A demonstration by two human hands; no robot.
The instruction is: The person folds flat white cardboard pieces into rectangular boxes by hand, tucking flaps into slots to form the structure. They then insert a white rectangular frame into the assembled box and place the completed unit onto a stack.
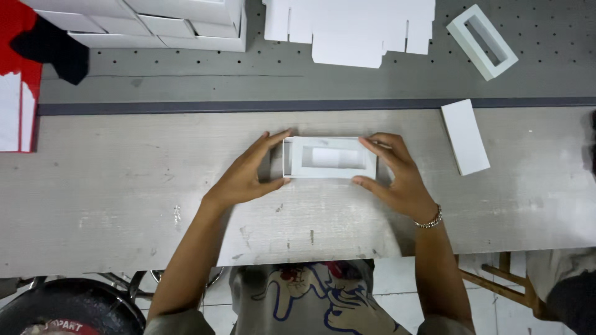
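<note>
Centrally, white windowed box [329,157] between hands

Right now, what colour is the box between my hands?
White box, seen clearly in the head view.

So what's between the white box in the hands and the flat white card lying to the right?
Only bare grey wooden tabletop separates the white windowed box from the flat white rectangular card, seen from the head camera.
</note>
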